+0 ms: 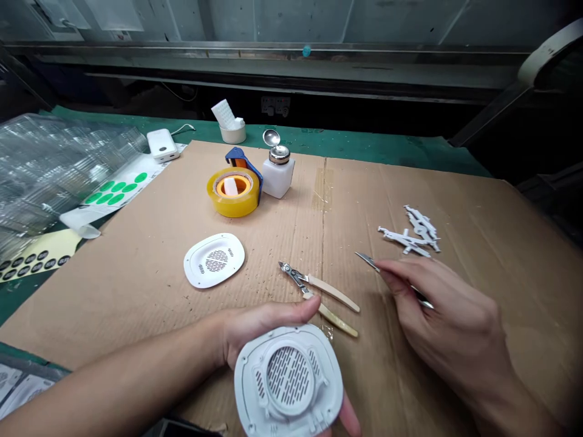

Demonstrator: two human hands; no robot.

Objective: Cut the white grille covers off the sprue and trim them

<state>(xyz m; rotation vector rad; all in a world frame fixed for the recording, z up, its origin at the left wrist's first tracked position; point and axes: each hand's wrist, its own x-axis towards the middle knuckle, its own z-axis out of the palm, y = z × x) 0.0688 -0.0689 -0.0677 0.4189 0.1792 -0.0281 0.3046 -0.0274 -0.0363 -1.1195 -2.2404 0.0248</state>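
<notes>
My left hand (pixel 268 321) holds a white plastic speaker cover (pixel 290 379) near the bottom of the view, its ribbed inner side with the round slotted grille facing up. In my right hand (pixel 449 321) is a slim metal craft knife (pixel 367 261), pinched between thumb and fingers, its blade pointing left over the cardboard. Between the hands lies a pair of side cutters (pixel 321 294) with cream handles spread apart. A second white cover (pixel 214 260) rests on the cardboard at left. Beyond my right hand lie white plastic sprue scraps (pixel 413 232).
A yellow tape roll (pixel 233 203) in a blue dispenser stands beside a white pump bottle (pixel 279 175) with its lid raised. Clear plastic trays (pixel 59 170) and sticker sheets (pixel 116 189) lie left. Behind are a white device (pixel 163 145) and a small white cup (pixel 232 132). Cardboard (pixel 150 243) covers the green table.
</notes>
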